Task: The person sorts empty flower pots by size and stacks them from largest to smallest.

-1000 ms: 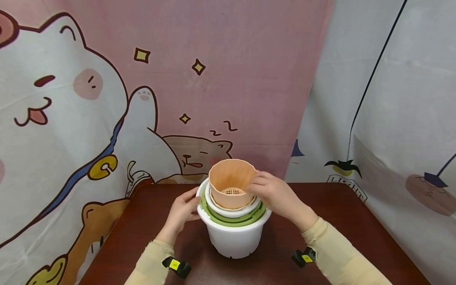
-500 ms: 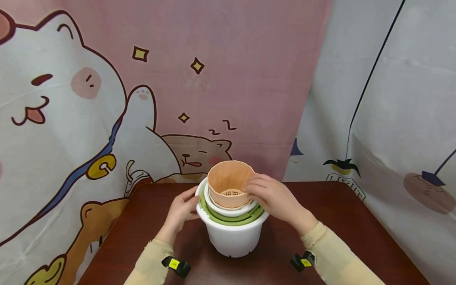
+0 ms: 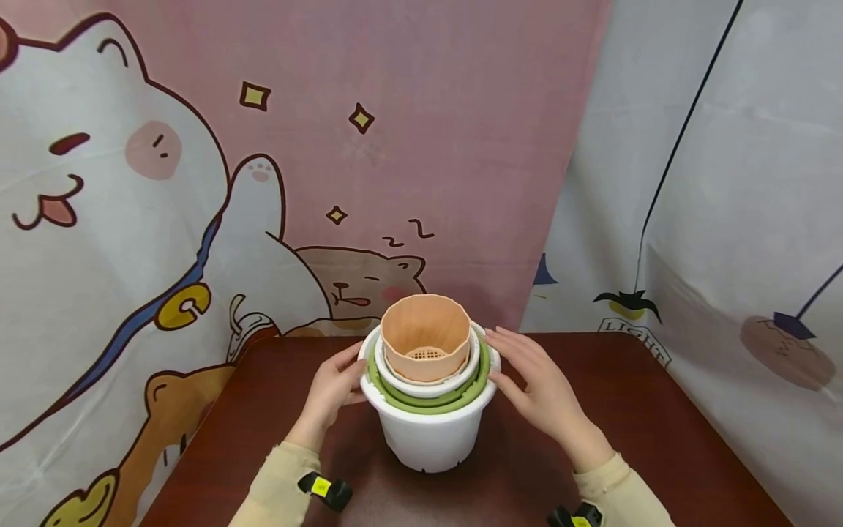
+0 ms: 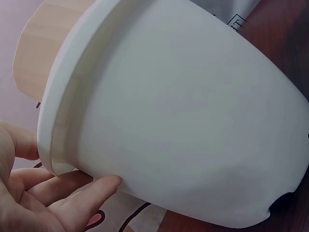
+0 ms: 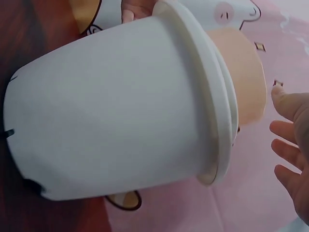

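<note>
A large white flower pot (image 3: 431, 443) stands upright on the table with smaller pots nested inside it. A green pot (image 3: 425, 408) shows as a rim, then a smaller white pot (image 3: 426, 391), and an orange pot (image 3: 424, 329) with a grid bottom rises highest in the middle. My left hand (image 3: 329, 391) grips the big pot's rim at the left, thumb over the edge and fingers (image 4: 104, 188) under it against the wall. Beside the rim on the right, my right hand (image 3: 546, 391) is held with fingers spread and nothing in it; the right wrist view shows it apart from the pots.
The pots stand on a dark red-brown table (image 3: 632, 432). Behind it hangs a pink cloth (image 3: 461, 146) printed with cartoon animals, and a whitish cloth (image 3: 711, 219) hangs at the right.
My right hand has let go of the orange pot and moved right, fingers now spread. The orange pot sits in the stack. My left hand stays on the rim.
</note>
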The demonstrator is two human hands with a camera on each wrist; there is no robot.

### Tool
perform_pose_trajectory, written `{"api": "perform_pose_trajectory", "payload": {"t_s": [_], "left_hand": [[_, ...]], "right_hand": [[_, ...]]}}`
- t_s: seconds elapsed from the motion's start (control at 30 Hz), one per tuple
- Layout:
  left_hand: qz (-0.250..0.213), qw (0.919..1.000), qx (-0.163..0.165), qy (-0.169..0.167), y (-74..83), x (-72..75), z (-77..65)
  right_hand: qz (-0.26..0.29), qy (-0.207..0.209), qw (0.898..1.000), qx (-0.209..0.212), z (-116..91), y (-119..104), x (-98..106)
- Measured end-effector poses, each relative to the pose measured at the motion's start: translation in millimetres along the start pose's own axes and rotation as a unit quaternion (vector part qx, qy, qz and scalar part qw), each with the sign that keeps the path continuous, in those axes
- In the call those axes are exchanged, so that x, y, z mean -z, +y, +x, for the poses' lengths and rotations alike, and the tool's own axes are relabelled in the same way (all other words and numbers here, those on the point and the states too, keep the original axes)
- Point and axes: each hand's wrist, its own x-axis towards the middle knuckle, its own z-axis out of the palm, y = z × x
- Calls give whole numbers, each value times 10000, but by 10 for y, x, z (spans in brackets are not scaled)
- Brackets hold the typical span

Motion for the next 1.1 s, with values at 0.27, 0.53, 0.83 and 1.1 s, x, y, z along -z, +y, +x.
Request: {"api": "perform_pose_trajectory", "payload": {"t_s": [0.27,0.53,0.83,1.1], "left_hand": [[218,9995,-181,107,-16,8,-27],[646,9944,-785,293,-71,97,-164],[2818,9342,-2090,656,-168,297,-294],[4247,8405,-3226,951,-297,363,-270]], "right_hand": [[-145,101,9978,-632,-243,128,0],[-241,-12,9957,-896,-391,245,11],[-577,-55,9940,-933,-496,358,34],[-1046,-420,9864,-1196,-581,405,49]]}}
